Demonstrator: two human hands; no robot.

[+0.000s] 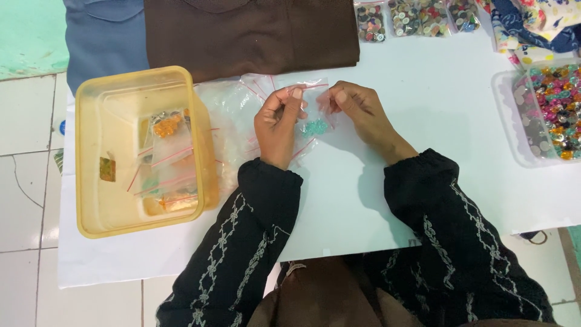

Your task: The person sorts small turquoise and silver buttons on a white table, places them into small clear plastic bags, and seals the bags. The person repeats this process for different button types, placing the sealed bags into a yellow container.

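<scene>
My left hand (277,126) and my right hand (361,112) hold a small clear zip bag (315,109) between them by its top edge, just above the white sheet (423,97). Inside the bag sits a cluster of small teal beads (315,128). Both hands pinch the bag's red-striped opening, left fingers on the left corner, right fingers on the right corner. A loose pile of more clear zip bags (233,115) lies under and to the left of my left hand.
A yellow plastic tub (91,151) at the left holds several small zip bags with orange beads. A folded brown cloth (254,33) and blue cloth (103,36) lie at the back. Bags of buttons (417,17) and a clear box of colourful beads (554,112) stand at the right.
</scene>
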